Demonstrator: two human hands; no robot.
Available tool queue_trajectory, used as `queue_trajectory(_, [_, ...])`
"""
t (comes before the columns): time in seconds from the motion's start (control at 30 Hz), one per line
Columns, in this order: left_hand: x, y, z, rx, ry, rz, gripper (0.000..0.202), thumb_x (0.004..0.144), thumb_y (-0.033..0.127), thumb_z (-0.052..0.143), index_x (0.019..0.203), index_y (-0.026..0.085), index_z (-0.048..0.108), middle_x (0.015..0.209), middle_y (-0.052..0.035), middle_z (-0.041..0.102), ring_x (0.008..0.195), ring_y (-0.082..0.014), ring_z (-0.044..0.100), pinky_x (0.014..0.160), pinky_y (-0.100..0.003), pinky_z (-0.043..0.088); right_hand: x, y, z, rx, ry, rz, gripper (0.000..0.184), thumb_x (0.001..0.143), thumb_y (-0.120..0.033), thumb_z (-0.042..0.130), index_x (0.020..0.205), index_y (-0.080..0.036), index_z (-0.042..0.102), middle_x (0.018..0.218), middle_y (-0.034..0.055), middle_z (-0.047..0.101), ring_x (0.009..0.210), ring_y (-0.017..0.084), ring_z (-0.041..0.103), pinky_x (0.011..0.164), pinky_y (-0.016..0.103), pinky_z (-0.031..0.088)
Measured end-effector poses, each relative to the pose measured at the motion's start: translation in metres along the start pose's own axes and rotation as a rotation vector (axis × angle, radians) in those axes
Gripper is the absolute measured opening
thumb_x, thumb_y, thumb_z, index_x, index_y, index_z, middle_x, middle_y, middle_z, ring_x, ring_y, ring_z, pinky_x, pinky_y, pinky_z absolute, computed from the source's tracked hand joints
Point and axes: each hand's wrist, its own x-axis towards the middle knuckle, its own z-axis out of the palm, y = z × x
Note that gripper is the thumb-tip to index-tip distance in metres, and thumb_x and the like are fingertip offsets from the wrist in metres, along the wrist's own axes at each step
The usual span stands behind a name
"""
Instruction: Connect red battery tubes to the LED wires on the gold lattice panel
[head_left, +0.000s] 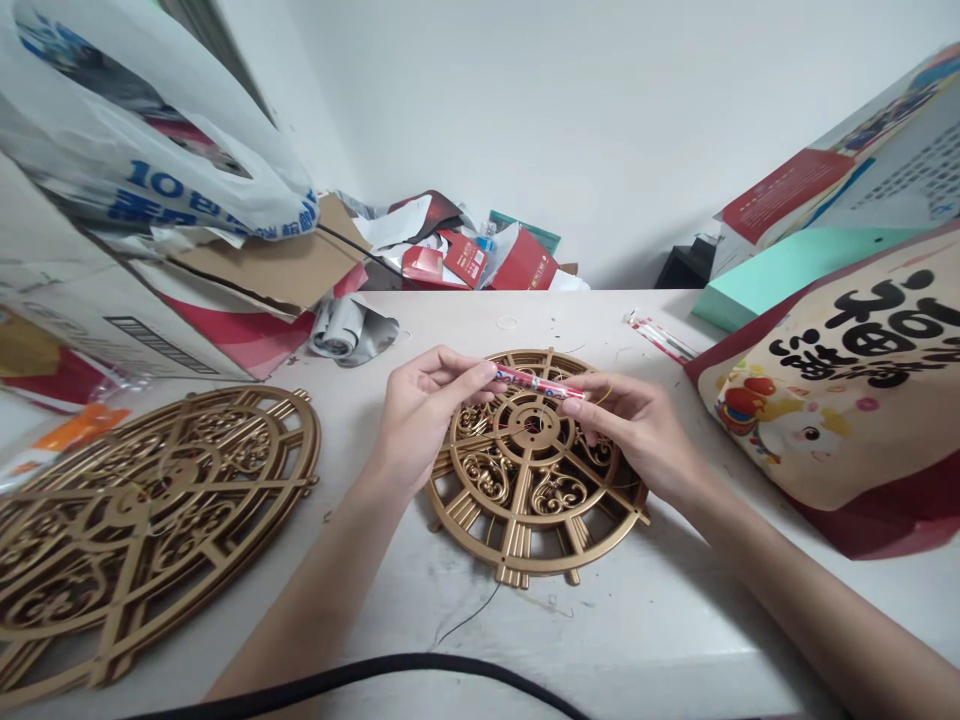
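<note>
Stick (540, 382) spanning both hands (420, 410) (641, 430), wheel (531, 437) beneath, tabletop (637, 630) gap to bag's (840, 390) edge

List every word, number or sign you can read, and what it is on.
"10": blue, on the white plastic bag; characters following it unclear.
Barcode on the carton; no digits legible.
Patterned bag: large black characters, unclear.
Red tube, red box, tall box: print too small.
</note>
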Motion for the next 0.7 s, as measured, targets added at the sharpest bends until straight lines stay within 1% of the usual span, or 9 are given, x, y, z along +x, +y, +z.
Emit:
queue_trajectory(0.13, [-0.001,-0.002,-0.001,0.077,-0.022,0.033,0.021,0.078,0.034,0.084,0.083,0.018,0.072,0.086,-0.006,0.077,0.075,-0.0141,0.071,0.073,-0.023,0.056,0.0,0.001,0.0,0.013,0.06,-0.026,0.023,0.081,-0.041,0.082,0.098,-0.025,0.079,0.064,-0.0009,0.061,0.057,0.015,0.05,0.056,0.032,0.042])
queue_trajectory(0.2, [-0.001,-0.002,-0.001,0.115,-0.032,0.022,0.023,0.082,0.04,0.08,0.086,0.018,0.073,0.09,-0.0073,0.078,0.079,-0.0156,0.072,0.076,-0.024,0.056,0.001,0.003,-0.002,0.053,0.068,-0.048,0.02,0.084,-0.04,0.08,0.098,-0.026,0.079,0.063,-0.0017,0.061,0.058,0.015,0.051,0.059,0.032,0.043])
queue_trajectory(0.27, [-0.001,-0.003,0.0,0.16,-0.053,0.009,0.026,0.085,0.044,0.075,0.09,0.018,0.073,0.094,-0.0089,0.078,0.086,-0.0183,0.073,0.079,-0.026,0.056,0.002,0.004,-0.004,0.112,0.085,-0.071,0.017,0.086,-0.039,0.079,0.097,-0.025,0.078,0.071,-0.0003,0.067,0.06,0.014,0.053,0.062,0.032,0.043])
queue_trajectory(0.33, [-0.002,-0.003,0.0,0.205,-0.063,0.012,0.026,0.087,0.043,0.073,0.093,0.018,0.071,0.094,-0.0098,0.078,0.09,-0.02,0.074,0.082,-0.027,0.056,0.004,0.004,-0.006,0.166,0.113,-0.089,0.014,0.086,-0.037,0.078,0.095,-0.026,0.078,0.085,0.002,0.073,0.061,0.013,0.055,0.063,0.032,0.043])
queue_trajectory(0.4, [-0.002,-0.005,0.0,0.268,-0.024,0.041,0.023,0.086,0.04,0.074,0.093,0.018,0.07,0.092,-0.0094,0.078,0.089,-0.0201,0.074,0.084,-0.028,0.055,0.005,0.002,-0.009,0.195,0.145,-0.103,0.012,0.086,-0.037,0.078,0.093,-0.027,0.077,0.095,0.0033,0.076,0.063,0.014,0.056,0.062,0.032,0.044])
queue_trajectory(0.53, [0.0,-0.01,-0.004,0.489,0.109,0.138,0.019,0.083,0.034,0.078,0.092,0.019,0.069,0.089,-0.0069,0.076,0.084,-0.0188,0.071,0.08,-0.027,0.053,0.009,-0.002,-0.016,0.21,0.206,-0.163,0.009,0.088,-0.037,0.075,0.093,-0.03,0.076,0.096,0.0023,0.076,0.063,0.014,0.055,0.062,0.033,0.045])
queue_trajectory(0.7, [0.003,-0.011,-0.009,0.671,0.145,0.253,0.011,0.085,0.028,0.072,0.093,0.02,0.071,0.097,-0.0059,0.076,0.086,-0.0177,0.069,0.082,-0.027,0.052,0.012,-0.006,-0.029,0.213,0.236,-0.27,0.008,0.089,-0.033,0.073,0.096,-0.031,0.078,0.098,0.0024,0.076,0.061,0.013,0.055,0.058,0.032,0.044])
